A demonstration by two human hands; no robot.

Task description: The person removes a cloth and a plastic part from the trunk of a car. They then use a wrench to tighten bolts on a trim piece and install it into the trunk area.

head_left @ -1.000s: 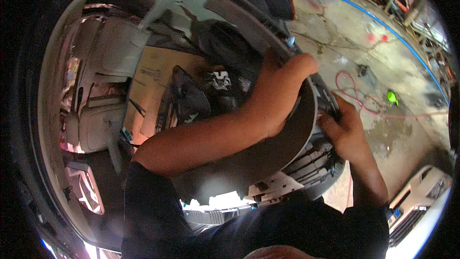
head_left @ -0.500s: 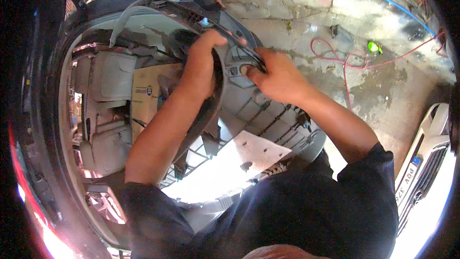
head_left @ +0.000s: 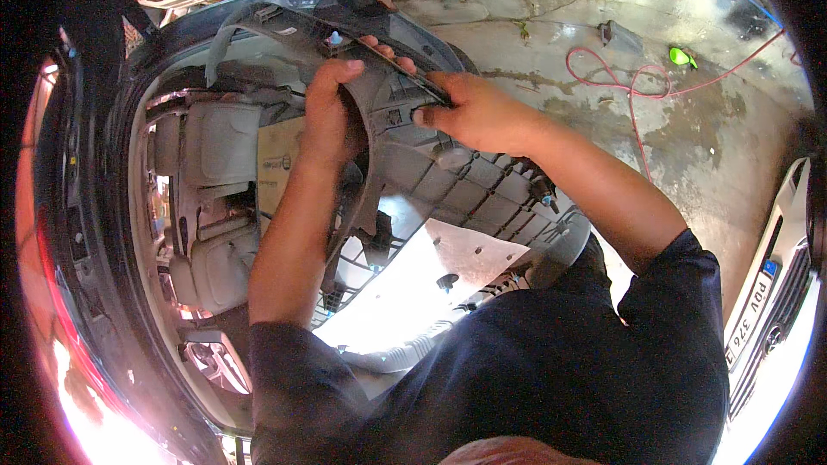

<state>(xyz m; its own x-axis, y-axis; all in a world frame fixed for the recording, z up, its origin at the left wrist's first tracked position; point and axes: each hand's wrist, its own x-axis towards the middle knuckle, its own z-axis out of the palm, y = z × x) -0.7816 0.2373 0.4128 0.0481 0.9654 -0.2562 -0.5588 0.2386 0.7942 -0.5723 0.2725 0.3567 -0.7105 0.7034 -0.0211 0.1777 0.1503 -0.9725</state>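
Note:
A large grey plastic car trim panel [head_left: 415, 179], with its ribbed back facing up, lies tilted in front of me. My left hand [head_left: 329, 108] is closed round its far edge, the thumb on the near side and some fingertips showing beyond. Further right along that edge, my right hand [head_left: 474, 114] pinches the panel between thumb and fingers. Close to my left fingertips, a pale blue clip [head_left: 335, 38] stands up from the rim. A bright whitish sheet [head_left: 469, 257] covers part of the panel's back, nearer my body.
To the left is the open rear of a dark car [head_left: 121, 293], with grey seats [head_left: 222, 145] and a cardboard box [head_left: 274, 159] inside. A red hose [head_left: 633, 108] and a bright green object [head_left: 679, 57] lie on the stained concrete. Another car's front [head_left: 767, 293] stands at right.
Both hands have shifted slightly left and toward the far side, with the panel's edge still in them. The view has also moved a little.

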